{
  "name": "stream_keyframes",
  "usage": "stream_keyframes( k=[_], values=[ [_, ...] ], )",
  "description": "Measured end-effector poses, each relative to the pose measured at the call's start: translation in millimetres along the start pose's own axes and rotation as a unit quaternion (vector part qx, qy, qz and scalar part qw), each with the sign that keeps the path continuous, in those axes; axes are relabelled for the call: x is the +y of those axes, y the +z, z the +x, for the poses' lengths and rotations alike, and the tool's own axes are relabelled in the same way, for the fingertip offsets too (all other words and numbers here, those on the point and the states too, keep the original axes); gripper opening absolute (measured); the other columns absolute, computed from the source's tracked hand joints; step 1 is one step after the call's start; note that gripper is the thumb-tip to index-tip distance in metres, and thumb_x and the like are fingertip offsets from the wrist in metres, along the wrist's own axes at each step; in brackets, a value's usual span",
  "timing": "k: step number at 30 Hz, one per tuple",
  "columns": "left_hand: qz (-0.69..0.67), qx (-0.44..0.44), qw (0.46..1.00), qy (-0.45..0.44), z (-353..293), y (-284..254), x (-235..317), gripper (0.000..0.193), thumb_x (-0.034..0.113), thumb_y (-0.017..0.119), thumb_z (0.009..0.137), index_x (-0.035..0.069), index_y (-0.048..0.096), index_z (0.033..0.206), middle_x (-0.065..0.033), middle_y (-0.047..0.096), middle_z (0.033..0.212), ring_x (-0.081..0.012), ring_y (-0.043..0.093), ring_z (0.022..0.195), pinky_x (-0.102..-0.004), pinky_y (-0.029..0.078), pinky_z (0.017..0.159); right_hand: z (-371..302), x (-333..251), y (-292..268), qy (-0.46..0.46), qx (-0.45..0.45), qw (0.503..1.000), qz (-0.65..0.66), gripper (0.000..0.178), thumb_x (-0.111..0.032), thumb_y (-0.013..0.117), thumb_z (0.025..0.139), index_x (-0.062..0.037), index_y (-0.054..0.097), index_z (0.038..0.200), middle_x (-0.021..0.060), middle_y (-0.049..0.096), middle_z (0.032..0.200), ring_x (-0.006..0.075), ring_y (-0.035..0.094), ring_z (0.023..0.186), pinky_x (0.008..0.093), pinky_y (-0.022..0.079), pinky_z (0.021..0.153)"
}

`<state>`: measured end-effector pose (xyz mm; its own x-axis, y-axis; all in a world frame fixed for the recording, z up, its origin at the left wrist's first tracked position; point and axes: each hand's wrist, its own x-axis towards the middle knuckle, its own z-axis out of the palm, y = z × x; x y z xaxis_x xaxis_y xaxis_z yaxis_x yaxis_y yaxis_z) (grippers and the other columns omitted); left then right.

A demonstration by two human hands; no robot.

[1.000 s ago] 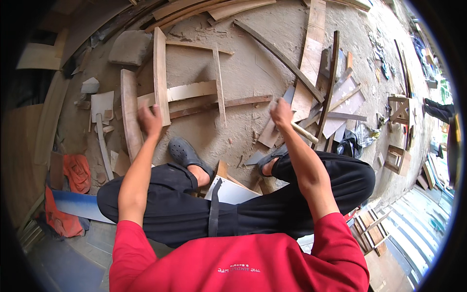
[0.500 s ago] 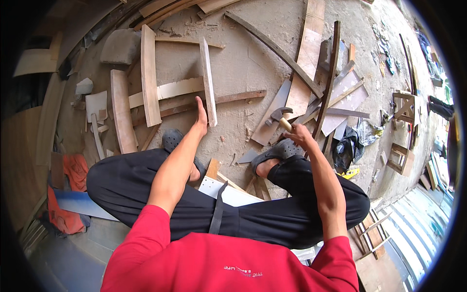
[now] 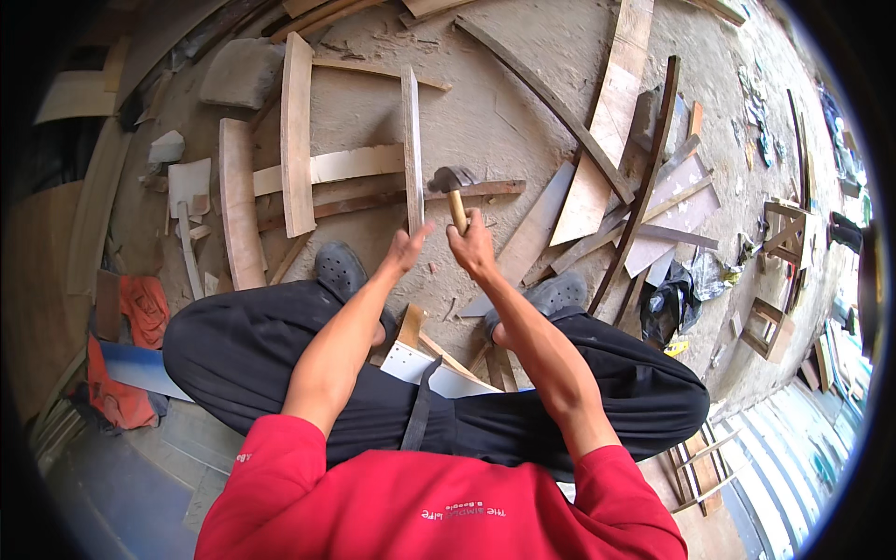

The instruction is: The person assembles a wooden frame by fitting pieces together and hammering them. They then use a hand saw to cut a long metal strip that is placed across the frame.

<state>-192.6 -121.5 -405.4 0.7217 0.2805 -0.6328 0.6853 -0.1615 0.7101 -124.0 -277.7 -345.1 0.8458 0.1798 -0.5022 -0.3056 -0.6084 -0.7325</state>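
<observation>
A claw hammer (image 3: 456, 200) with a dark head and pale wooden handle is gripped in my right hand (image 3: 472, 248). Its head is close to the right face of a pale board (image 3: 412, 140) standing on edge; whether they touch I cannot tell. My left hand (image 3: 405, 250) closes around the near end of that board. Left of it, a pale crosspiece (image 3: 355, 164) runs between the board and a second upright board (image 3: 297, 140). Farther left is another curved board (image 3: 241, 201). Under the crosspiece lies a long brown strip (image 3: 495, 189) of wood.
My grey clogs (image 3: 342, 269) rest on the dusty floor. To the right lie a wide plank (image 3: 607, 121), dark curved strips (image 3: 649, 177) and a black plastic bag (image 3: 670, 297). A stone block (image 3: 241, 75) sits at the far left, with orange cloth (image 3: 140, 308) nearer me.
My right hand has swung the hammer leftward, from beside my right clog to the board. My left hand has gone from lying flat against the board to gripping its near end.
</observation>
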Motion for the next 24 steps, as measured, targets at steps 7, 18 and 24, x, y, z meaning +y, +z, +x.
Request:
stream_keyframes(
  k=[7, 18, 24],
  values=[
    [0.189, 0.103, 0.972, -0.095, -21.4, -4.9, 59.6, 0.050, 0.039, 0.063, 0.079, -0.010, 0.066, 0.092, -0.0339, 0.064, 0.094, -0.0451, 0.063, 0.096, -0.0471, 0.050, 0.084, -5.4, 10.5, 23.9, -0.047, 0.006, 0.994, -0.097, 0.029, -0.021, 0.056, 0.084, -0.0047, 0.053, 0.108, 0.0278, 0.062, 0.077, 0.0483, 0.060, 0.075, 0.0552, 0.046, 0.069],
    [0.214, 0.083, 0.971, -0.057, -33.8, -16.1, 64.8, 0.041, 0.031, 0.062, 0.080, -0.008, 0.065, 0.094, -0.0323, 0.064, 0.096, -0.0444, 0.063, 0.095, -0.0474, 0.051, 0.084, -11.0, 15.0, 25.9, -0.121, 0.004, 0.991, -0.057, 0.028, -0.016, 0.056, 0.084, -0.0057, 0.040, 0.104, 0.0308, 0.059, 0.071, 0.0514, 0.058, 0.069, 0.0578, 0.045, 0.062],
    [0.205, 0.082, 0.973, -0.062, -35.5, -16.2, 83.6, 0.038, 0.029, 0.063, 0.080, -0.007, 0.066, 0.091, -0.0314, 0.064, 0.095, -0.0451, 0.063, 0.093, -0.0479, 0.051, 0.084, 0.8, 19.1, 23.4, -0.171, -0.025, 0.981, -0.085, 0.025, -0.013, 0.055, 0.084, -0.0037, 0.039, 0.101, 0.0317, 0.058, 0.070, 0.0515, 0.058, 0.066, 0.0574, 0.045, 0.058]
  ],
)
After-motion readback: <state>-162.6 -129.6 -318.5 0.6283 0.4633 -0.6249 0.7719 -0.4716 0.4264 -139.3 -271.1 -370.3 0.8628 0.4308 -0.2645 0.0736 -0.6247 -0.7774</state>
